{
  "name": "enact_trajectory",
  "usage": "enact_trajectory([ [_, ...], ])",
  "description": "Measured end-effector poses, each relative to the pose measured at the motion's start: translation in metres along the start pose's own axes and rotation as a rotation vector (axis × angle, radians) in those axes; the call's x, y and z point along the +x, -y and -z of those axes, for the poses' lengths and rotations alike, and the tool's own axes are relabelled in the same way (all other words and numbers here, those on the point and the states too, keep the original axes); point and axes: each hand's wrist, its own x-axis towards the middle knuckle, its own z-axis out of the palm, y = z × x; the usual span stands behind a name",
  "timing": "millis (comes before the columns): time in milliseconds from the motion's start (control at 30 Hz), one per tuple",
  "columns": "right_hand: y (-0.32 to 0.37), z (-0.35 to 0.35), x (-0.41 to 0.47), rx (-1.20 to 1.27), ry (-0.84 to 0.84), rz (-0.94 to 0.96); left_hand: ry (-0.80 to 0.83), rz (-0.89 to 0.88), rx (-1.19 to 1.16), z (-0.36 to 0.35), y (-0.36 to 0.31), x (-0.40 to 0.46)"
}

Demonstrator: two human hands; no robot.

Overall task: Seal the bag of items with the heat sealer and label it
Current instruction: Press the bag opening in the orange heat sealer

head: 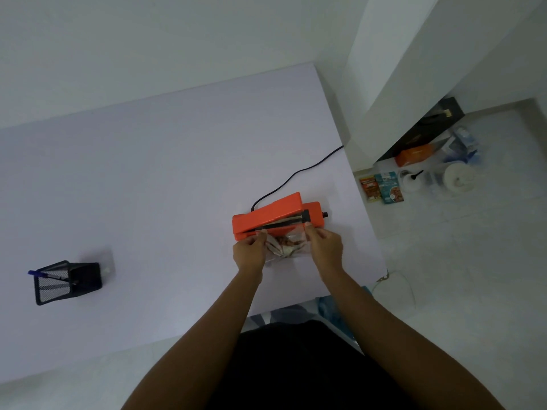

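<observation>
An orange heat sealer (266, 217) stands on the pale table (148, 173) with its lid raised, and its black cord (299, 174) runs off the table's right edge. A clear plastic bag (288, 245) holding brownish and white items lies in front of it, its open top resting on the sealing bar. My left hand (250, 253) pinches the bag's upper left corner. My right hand (324, 247) pinches the upper right corner. Both hands hold the bag's mouth stretched across the sealer.
A black mesh pen holder (66, 281) with a blue pen stands at the table's left, with a small clear sheet (106, 261) behind it. Beyond the table's right edge, packets (381, 187), an orange box (414, 153) and containers lie on the floor.
</observation>
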Motion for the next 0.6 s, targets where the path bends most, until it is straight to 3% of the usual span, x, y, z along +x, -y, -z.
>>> enact_trajectory([
  [133,0.028,0.024,-0.013,0.117,-0.163,0.209,-0.006,0.006,-0.01,0.001,0.0,0.001],
  [333,0.098,0.044,-0.039,0.169,0.114,0.494,-0.01,0.012,-0.005,-0.001,0.003,0.004],
  [467,0.113,0.027,-0.047,-0.04,0.164,0.571,-0.023,0.013,-0.003,-0.002,0.003,0.005],
  [600,0.097,0.021,-0.032,-0.027,0.094,0.487,-0.021,0.024,0.003,-0.003,0.005,0.006],
])
